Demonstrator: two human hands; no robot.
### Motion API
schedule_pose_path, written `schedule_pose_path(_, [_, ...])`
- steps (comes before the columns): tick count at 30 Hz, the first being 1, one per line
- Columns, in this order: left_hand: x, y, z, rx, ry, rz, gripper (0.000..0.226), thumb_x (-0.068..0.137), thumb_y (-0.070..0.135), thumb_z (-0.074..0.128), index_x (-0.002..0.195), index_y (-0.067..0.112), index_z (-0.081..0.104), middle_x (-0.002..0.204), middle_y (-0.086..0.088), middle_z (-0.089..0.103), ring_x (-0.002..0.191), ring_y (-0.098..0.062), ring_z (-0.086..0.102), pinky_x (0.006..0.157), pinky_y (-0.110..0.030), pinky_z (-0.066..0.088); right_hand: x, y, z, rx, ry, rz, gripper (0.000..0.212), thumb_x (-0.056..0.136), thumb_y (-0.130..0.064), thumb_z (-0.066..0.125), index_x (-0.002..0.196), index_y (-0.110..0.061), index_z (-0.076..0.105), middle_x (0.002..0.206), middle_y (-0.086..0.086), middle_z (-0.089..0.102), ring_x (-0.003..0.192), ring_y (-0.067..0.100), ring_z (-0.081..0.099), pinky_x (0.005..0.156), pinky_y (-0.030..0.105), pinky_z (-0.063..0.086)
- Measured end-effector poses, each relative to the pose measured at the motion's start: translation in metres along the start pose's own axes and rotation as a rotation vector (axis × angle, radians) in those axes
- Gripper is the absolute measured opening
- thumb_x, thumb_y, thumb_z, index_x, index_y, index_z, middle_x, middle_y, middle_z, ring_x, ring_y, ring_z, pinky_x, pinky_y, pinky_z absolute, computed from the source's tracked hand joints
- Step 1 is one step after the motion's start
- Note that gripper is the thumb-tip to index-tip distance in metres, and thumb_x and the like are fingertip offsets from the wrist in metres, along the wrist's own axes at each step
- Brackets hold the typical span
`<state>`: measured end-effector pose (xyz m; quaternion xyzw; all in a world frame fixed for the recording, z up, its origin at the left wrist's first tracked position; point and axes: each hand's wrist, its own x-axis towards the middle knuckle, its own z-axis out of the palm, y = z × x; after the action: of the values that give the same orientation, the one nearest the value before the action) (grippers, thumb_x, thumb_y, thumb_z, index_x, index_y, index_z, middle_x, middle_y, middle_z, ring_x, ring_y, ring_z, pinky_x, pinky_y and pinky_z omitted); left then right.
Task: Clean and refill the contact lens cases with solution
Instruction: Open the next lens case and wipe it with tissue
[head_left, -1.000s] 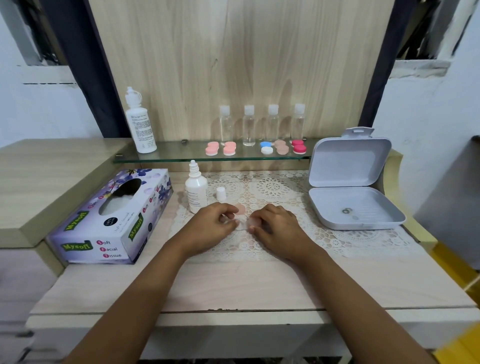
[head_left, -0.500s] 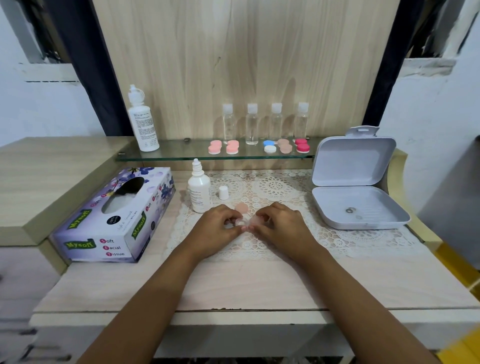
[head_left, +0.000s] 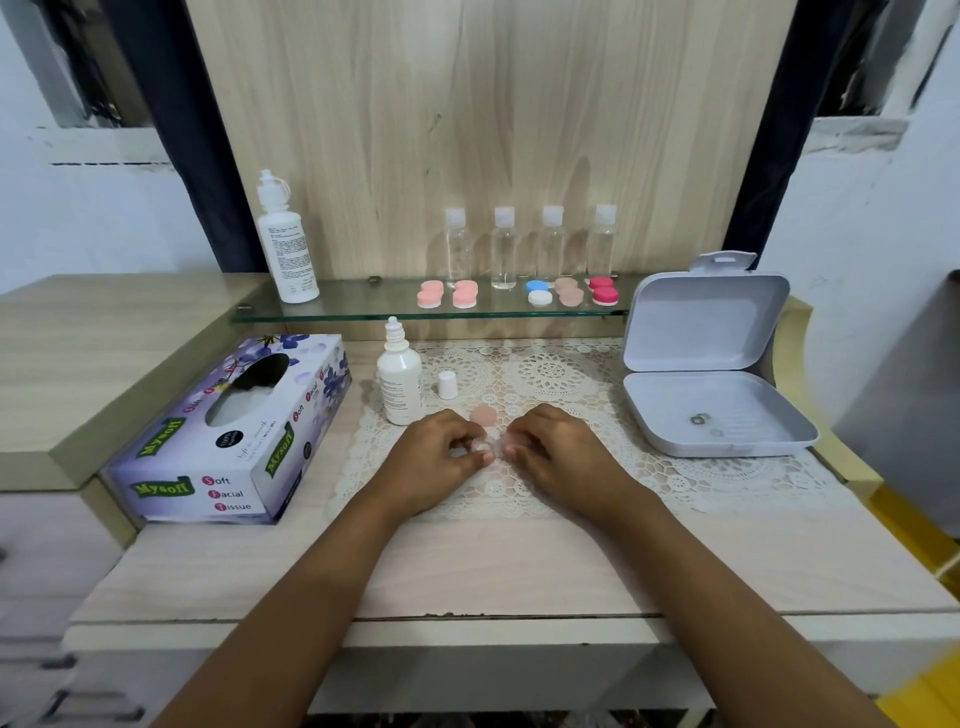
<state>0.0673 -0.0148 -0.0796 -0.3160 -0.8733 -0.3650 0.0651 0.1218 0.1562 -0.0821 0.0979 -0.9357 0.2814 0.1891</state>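
With left hand (head_left: 436, 462) and right hand (head_left: 563, 457) curled, fingertips pinching the clear lens case (head_left: 487, 447) just nearer than the pink cap (head_left: 483, 415), we hold it level, low over the mat (head_left: 649, 467).

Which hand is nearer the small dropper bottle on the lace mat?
Left. The left hand sits just in front of the dropper bottle; the right hand lies farther to its right. Both pinch the clear lens case.

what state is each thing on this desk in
small solution bottle, upright, cap off
white cap, standing beside it on the lace mat
contact lens case, pinched between left hand and right hand
pink lid, off, lying on the mat
plastic box, lid open
tissue box, opened
shelf lens cases, lids on
four clear bottles, capped
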Motion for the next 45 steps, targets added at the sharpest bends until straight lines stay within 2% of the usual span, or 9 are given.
schedule_pose_path(7, [-0.0006, -0.0004, 0.0005, -0.026, -0.007, -0.001, 0.024, 0.082, 0.024, 0.070, 0.103, 0.012, 0.071, 0.095, 0.006, 0.060, 0.091, -0.008, 0.056, 0.081, -0.018, 0.040, -0.0002, 0.0010, 0.0010, 0.001, -0.008, -0.028, 0.015, 0.085, -0.015, 0.056, 0.090, -0.004, 0.064, 0.088, 0.008, 0.058, 0.080, 0.018, 0.053, 0.067, 0.009, 0.032])
schedule_pose_path(15, [0.0007, -0.0020, -0.0002, -0.028, -0.011, -0.012, 0.024, 0.083, 0.023, 0.069, 0.105, 0.013, 0.070, 0.101, 0.005, 0.061, 0.093, -0.008, 0.057, 0.081, -0.014, 0.040, -0.0030, 0.0012, 0.0017, 0.028, -0.032, -0.082, 0.025, 0.086, -0.020, 0.048, 0.097, -0.004, 0.063, 0.093, 0.007, 0.057, 0.084, 0.017, 0.052, 0.073, 0.016, 0.036])
schedule_pose_path(20, [0.0003, -0.0015, 0.0004, -0.044, -0.004, -0.031, 0.026, 0.083, 0.023, 0.069, 0.107, 0.013, 0.070, 0.100, 0.008, 0.060, 0.094, -0.007, 0.057, 0.084, -0.014, 0.039, -0.0033, 0.0022, 0.0049, 0.032, -0.015, -0.061, 0.028, 0.088, -0.016, 0.053, 0.111, -0.004, 0.063, 0.101, 0.010, 0.056, 0.092, 0.019, 0.054, 0.080, 0.010, 0.032])
schedule_pose_path(24, [0.0000, -0.0006, -0.0001, -0.040, -0.002, -0.022, 0.027, 0.082, 0.023, 0.071, 0.106, 0.012, 0.070, 0.099, 0.006, 0.060, 0.094, -0.008, 0.058, 0.084, -0.015, 0.041, -0.0013, 0.0023, 0.0053, 0.080, 0.033, 0.047, 0.047, 0.082, -0.037, 0.062, 0.121, -0.011, 0.058, 0.105, 0.000, 0.049, 0.098, 0.013, 0.051, 0.077, 0.007, 0.031])
schedule_pose_path(29, [0.0002, -0.0012, 0.0000, -0.029, 0.002, -0.017, 0.025, 0.082, 0.023, 0.070, 0.105, 0.013, 0.071, 0.103, 0.003, 0.062, 0.094, -0.007, 0.057, 0.081, -0.008, 0.039, -0.0001, 0.0022, 0.0038, 0.122, 0.042, 0.102, 0.026, 0.083, -0.025, 0.067, 0.105, -0.013, 0.058, 0.098, -0.004, 0.052, 0.091, 0.011, 0.049, 0.070, 0.004, 0.033])
schedule_pose_path(35, [0.0003, -0.0015, -0.0001, -0.026, -0.002, -0.030, 0.029, 0.083, 0.024, 0.069, 0.109, 0.011, 0.069, 0.105, 0.003, 0.062, 0.094, -0.006, 0.056, 0.075, 0.002, 0.033, -0.0045, 0.0005, 0.0037, 0.121, 0.025, 0.033, 0.032, 0.088, -0.015, 0.057, 0.120, -0.013, 0.054, 0.113, 0.001, 0.060, 0.097, 0.007, 0.051, 0.078, 0.007, 0.033])
schedule_pose_path(38, [0.0005, -0.0014, 0.0000, -0.019, -0.002, -0.023, 0.029, 0.082, 0.024, 0.070, 0.109, 0.011, 0.069, 0.104, 0.003, 0.062, 0.093, -0.005, 0.056, 0.075, 0.002, 0.034, -0.0034, 0.0002, 0.0041, 0.115, 0.031, 0.022, 0.038, 0.085, -0.024, 0.063, 0.121, -0.012, 0.055, 0.112, 0.001, 0.057, 0.103, 0.012, 0.052, 0.084, 0.012, 0.035])
schedule_pose_path(41, [0.0005, -0.0013, 0.0001, -0.002, -0.003, -0.014, 0.029, 0.082, 0.026, 0.070, 0.107, 0.013, 0.070, 0.104, 0.004, 0.062, 0.094, -0.007, 0.057, 0.078, -0.004, 0.037, -0.0008, 0.0004, 0.0024, 0.110, 0.031, 0.067, 0.046, 0.078, -0.039, 0.070, 0.115, -0.014, 0.057, 0.104, -0.006, 0.046, 0.095, 0.008, 0.047, 0.076, 0.005, 0.034])
schedule_pose_path(45, [0.0005, -0.0015, 0.0003, -0.005, -0.005, -0.018, 0.029, 0.083, 0.026, 0.069, 0.108, 0.013, 0.069, 0.105, 0.004, 0.062, 0.096, -0.007, 0.057, 0.082, -0.010, 0.039, 0.0003, 0.0008, 0.0012, 0.104, 0.057, 0.060, 0.024, 0.083, -0.020, 0.067, 0.104, -0.012, 0.061, 0.097, -0.006, 0.051, 0.090, 0.008, 0.048, 0.071, 0.001, 0.033])
